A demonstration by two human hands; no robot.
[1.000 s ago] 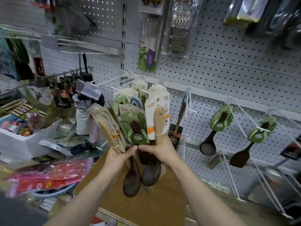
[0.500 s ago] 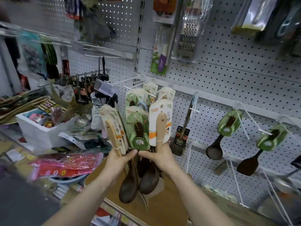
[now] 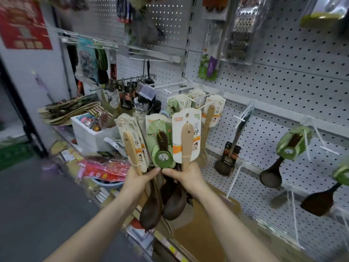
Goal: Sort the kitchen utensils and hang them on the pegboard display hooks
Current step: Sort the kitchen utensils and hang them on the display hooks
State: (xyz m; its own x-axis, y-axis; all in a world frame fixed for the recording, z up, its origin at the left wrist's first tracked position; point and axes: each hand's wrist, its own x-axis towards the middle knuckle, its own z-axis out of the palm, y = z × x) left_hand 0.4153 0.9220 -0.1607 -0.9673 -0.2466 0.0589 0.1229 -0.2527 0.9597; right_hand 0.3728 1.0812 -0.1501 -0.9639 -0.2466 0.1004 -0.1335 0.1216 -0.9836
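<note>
I hold a fanned bunch of carded wooden utensils [image 3: 162, 146] in front of the white pegboard [image 3: 283, 87]. My left hand [image 3: 138, 176] grips the left part, with a light wooden spatula [image 3: 132, 152] on a cream card. My right hand [image 3: 186, 176] grips the right part, with another light spatula [image 3: 187, 144] on a white and orange card. Between them sits a dark spoon on a green card [image 3: 162, 148]. Two dark spoon bowls [image 3: 164, 205] hang below my hands. More carded utensils [image 3: 211, 110] hang on white hooks just behind the bunch.
Dark ladles with green cards [image 3: 290, 146] hang on hooks at the right. A grater [image 3: 239, 29] and a peeler card [image 3: 209, 61] hang above. A white box of small items [image 3: 88, 131] and red packets [image 3: 105, 167] lie at left. An open carton [image 3: 204, 233] stands below.
The camera has swung to the left, showing more of the aisle and a red poster. Both hands keep their grip on the bunch, which stays in front of the same hooks.
</note>
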